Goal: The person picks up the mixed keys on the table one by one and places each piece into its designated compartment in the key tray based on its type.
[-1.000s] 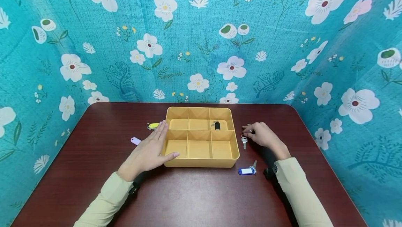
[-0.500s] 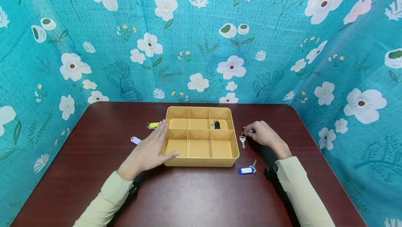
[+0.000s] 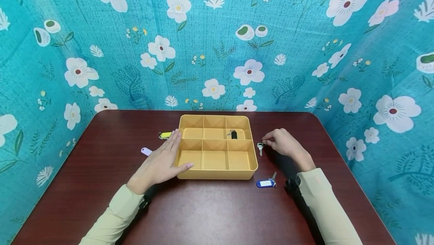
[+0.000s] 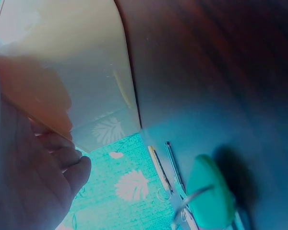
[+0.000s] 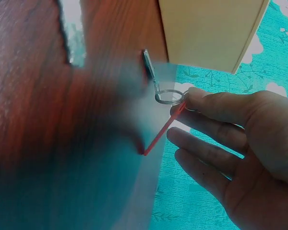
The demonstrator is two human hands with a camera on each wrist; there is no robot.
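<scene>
My right hand (image 3: 286,147) pinches a keyring (image 5: 169,97) between thumb and forefinger, beside the right wall of the yellow six-compartment organizer tray (image 3: 217,175). From the ring hangs a silver key (image 3: 260,148). A thin red piece (image 5: 163,129), perhaps a tag seen edge-on, also joins it in the right wrist view. My left hand (image 3: 161,164) rests on the tray's left rim with fingers straight. A key with a black head (image 3: 234,135) lies in the back right compartment.
Left of the tray lie a yellow-tagged key (image 3: 165,135) and a lilac tag (image 3: 146,151), partly covered by my hand. A blue-tagged key (image 3: 266,183) lies near the tray's front right corner. Floral curtains (image 3: 213,49) surround the dark wooden table (image 3: 210,215).
My right fingers have picked up the keyring, and the key has shifted slightly left and up toward the tray. My left hand has stayed in place.
</scene>
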